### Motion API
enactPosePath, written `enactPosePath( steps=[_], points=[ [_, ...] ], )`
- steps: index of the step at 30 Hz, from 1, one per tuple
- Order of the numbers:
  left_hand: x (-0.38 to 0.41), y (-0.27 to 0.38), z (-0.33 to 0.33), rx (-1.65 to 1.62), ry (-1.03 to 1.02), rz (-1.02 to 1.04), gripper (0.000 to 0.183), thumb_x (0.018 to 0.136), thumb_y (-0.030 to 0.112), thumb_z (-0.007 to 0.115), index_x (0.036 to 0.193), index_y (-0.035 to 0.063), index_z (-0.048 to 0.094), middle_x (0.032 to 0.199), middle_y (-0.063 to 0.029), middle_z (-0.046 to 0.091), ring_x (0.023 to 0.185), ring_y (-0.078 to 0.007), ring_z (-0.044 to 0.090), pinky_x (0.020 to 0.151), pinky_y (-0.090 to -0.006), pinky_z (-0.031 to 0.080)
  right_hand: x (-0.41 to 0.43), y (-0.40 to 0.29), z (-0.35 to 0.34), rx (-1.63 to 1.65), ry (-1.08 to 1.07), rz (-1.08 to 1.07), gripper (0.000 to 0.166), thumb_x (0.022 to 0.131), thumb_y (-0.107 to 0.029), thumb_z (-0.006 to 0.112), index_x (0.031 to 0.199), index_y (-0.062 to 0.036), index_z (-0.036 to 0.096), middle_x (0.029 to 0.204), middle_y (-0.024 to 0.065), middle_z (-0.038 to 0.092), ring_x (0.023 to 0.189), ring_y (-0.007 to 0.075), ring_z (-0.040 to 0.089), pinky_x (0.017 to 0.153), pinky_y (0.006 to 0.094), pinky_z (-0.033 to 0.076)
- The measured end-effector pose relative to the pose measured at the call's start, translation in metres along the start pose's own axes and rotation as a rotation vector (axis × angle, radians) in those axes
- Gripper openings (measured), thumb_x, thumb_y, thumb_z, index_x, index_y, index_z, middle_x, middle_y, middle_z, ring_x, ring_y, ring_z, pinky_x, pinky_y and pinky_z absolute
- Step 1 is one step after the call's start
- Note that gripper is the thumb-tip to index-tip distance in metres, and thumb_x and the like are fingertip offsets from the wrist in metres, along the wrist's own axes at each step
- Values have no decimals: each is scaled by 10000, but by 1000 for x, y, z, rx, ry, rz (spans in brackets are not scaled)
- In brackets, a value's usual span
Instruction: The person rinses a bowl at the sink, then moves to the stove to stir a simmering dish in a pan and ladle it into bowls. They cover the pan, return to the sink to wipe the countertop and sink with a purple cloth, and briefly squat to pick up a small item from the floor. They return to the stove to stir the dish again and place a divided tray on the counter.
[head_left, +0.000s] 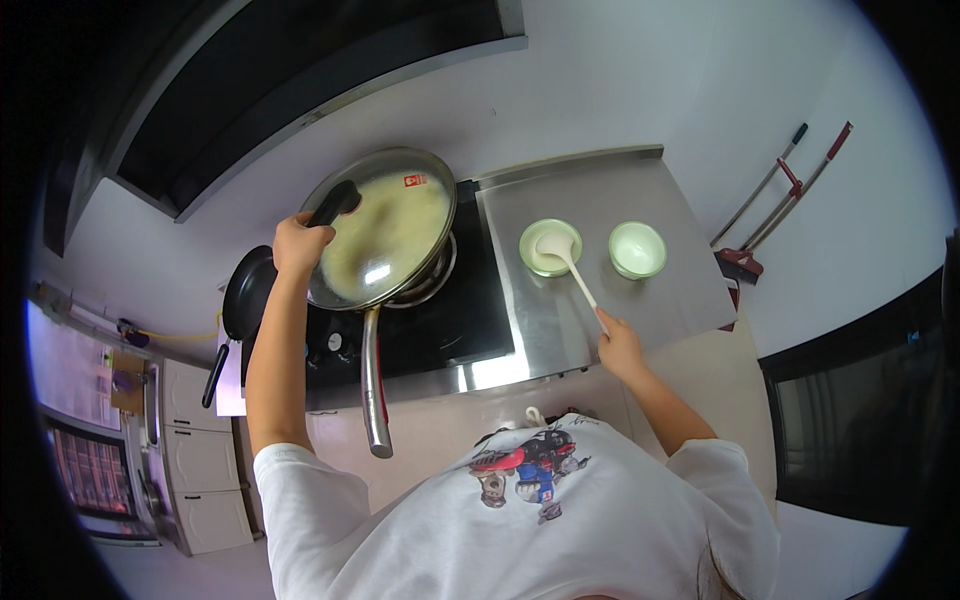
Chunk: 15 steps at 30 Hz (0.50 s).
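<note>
My left hand (298, 247) grips the black handle (335, 204) of a glass lid (375, 281) over a wok on the stove. Pale yellow contents (397, 217) show through the lid, and a red sticker is on the glass. The wok's long metal handle (370, 382) points towards me. In my right hand (619, 346) is a white ladle (574, 271), held by the end of its handle. The ladle's bowl lies over a green-rimmed bowl (530, 262), which holds something pale. A second pale green bowl (637, 249) stands to its right.
The black gas stove (420, 334) adjoins a steel counter (600, 187). A black frying pan (246, 300) is at the left, beyond my left arm. Above the stove hangs a dark range hood (315, 82). A broom (739, 264) leans on the right wall.
</note>
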<state>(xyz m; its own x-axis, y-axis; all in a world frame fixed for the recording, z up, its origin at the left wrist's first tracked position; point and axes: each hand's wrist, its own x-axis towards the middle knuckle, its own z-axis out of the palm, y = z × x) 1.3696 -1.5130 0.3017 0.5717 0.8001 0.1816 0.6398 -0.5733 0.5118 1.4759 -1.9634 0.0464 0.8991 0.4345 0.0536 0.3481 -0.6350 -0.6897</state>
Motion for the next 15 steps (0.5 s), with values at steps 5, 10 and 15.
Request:
enactPosePath(
  steps=[5, 10, 15],
  points=[
    [-3, -5, -3, 25, 20, 122, 543, 605, 225, 649, 1100, 2, 637, 889, -177, 676, 841, -276, 653, 814, -315, 476, 9, 4, 11, 10, 11, -53, 520, 771, 4, 503, 1276, -117, 526, 882, 193, 548, 787, 361, 563, 723, 415, 467],
    [-46, -29, -16, -172, 259, 351, 506, 727, 255, 687, 1154, -1, 601, 1096, -152, 574, 1052, -282, 550, 905, -339, 420, 22, 11, 25, 7, 25, -88, 525, 772, 19, 492, 1279, -113, 521, 887, 204, 548, 784, 368, 557, 719, 420, 464],
    [-131, -77, -11, -640, 311, 87, 322, 826, 120, 621, 1127, 8, 593, 923, -63, 588, 859, -126, 542, 787, -248, 426, 46, 11, 35, -11, 43, -112, 520, 777, -14, 534, 1283, -134, 513, 891, 182, 548, 795, 349, 571, 724, 428, 472]
  ],
)
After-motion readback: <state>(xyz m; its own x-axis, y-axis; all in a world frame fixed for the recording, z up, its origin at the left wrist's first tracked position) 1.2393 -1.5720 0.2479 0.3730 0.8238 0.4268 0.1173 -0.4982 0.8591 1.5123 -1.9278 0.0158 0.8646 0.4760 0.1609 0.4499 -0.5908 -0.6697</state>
